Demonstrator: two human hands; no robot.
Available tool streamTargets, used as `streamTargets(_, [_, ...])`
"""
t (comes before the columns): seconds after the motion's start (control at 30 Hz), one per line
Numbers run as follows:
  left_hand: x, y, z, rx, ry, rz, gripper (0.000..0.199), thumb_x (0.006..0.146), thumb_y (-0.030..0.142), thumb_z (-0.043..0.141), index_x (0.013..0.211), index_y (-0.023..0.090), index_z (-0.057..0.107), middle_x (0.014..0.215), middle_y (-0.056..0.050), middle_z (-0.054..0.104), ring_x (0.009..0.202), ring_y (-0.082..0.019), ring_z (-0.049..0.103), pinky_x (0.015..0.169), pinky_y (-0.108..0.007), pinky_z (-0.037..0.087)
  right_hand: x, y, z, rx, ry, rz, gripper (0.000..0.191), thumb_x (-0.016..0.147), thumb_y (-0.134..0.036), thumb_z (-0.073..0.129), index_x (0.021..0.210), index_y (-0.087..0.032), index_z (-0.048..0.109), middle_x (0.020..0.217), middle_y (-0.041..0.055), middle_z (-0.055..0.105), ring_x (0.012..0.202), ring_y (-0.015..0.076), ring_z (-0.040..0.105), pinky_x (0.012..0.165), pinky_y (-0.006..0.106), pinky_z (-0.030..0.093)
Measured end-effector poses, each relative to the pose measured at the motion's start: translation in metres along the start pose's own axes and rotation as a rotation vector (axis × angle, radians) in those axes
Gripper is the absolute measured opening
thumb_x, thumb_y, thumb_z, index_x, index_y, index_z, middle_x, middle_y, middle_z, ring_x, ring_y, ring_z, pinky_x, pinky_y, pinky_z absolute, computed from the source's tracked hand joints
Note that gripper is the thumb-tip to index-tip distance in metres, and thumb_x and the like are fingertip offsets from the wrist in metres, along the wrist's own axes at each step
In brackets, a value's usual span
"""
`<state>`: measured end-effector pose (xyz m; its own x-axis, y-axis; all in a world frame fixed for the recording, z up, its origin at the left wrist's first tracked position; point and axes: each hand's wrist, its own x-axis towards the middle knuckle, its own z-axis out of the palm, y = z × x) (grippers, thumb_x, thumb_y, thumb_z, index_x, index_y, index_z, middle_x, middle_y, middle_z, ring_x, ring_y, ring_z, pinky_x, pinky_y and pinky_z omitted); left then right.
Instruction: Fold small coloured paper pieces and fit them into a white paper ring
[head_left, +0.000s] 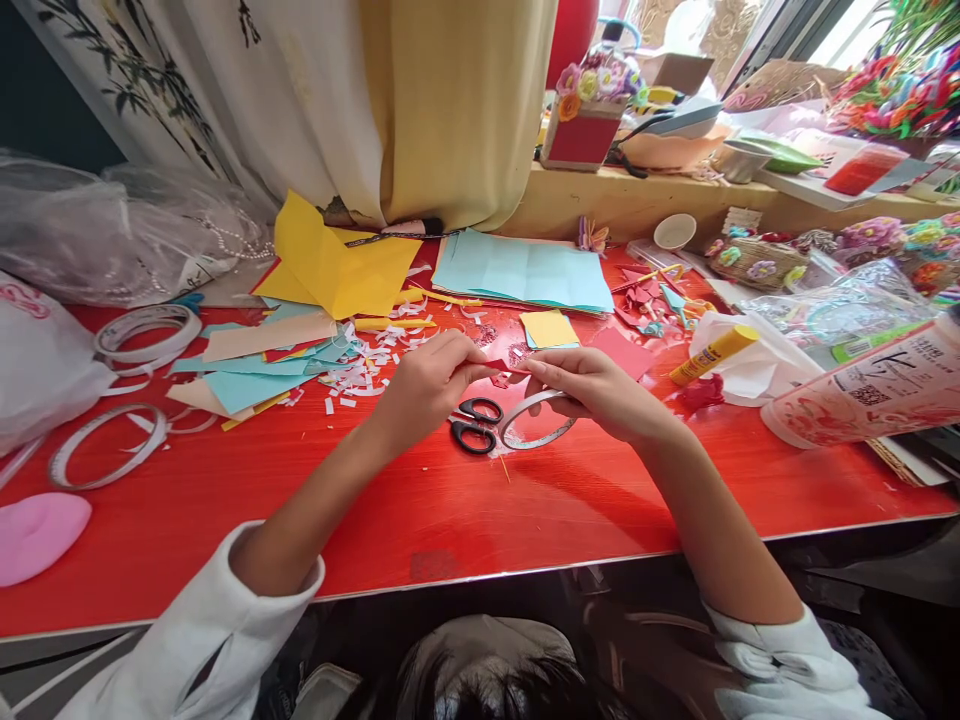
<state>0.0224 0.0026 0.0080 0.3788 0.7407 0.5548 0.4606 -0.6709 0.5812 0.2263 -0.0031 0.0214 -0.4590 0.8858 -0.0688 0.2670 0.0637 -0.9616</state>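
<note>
A small piece of red paper is stretched between my two hands above the middle of the red table. My left hand pinches its left end between thumb and fingers. At the other end, my right hand grips the paper, and a thin roll of white tape hangs from its fingers. Just below and left of the roll lie black-handled scissors, their blades partly hidden. A stack of small yellow and blue squares sits behind my right hand, beside a red paper square.
White paper scraps and coloured offcuts cover the left middle. More tape rolls lie at left. Yellow sheets and blue sheets are behind. At right are a glue stick and a large pink bottle.
</note>
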Motion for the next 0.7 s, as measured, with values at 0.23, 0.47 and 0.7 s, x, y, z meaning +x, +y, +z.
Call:
streamTargets(0.23, [-0.001,0.007,0.008,-0.168,0.025,-0.297,0.018,0.080,0.034,0.053,0.071,0.018,0.055,0.071,0.000,0.057,0.068,-0.013,0.049,0.064,-0.025,0.037,0.003,0.005,0.008,-0.119,0.118,-0.106,0.032,0.085,-0.043,0.046,0.082,-0.013,0.056,0.067,0.0011,0.054,0.043,0.0032,0.032,0.039,0.019,0.022])
streamTargets(0.47, [-0.001,0.001,0.015,-0.489,0.035,-0.460,0.021,0.074,0.037,0.059,0.070,0.016,0.057,0.071,0.000,0.056,0.069,-0.012,0.050,0.066,-0.024,0.039,0.002,0.010,0.013,-0.458,0.234,-0.262,0.022,0.089,-0.032,0.042,0.089,-0.016,0.056,0.076,0.0041,0.061,0.062,0.0108,0.054,0.053,0.022,0.036])
streamTargets(0.7, [0.001,0.001,0.014,-0.530,-0.060,-0.573,0.024,0.072,0.040,0.061,0.070,0.016,0.065,0.071,-0.001,0.062,0.070,-0.013,0.052,0.067,-0.025,0.038,0.003,0.011,0.012,-0.666,0.196,-0.379,0.020,0.091,-0.025,0.036,0.095,-0.018,0.054,0.084,0.0051,0.066,0.077,0.0146,0.060,0.068,0.026,0.042])
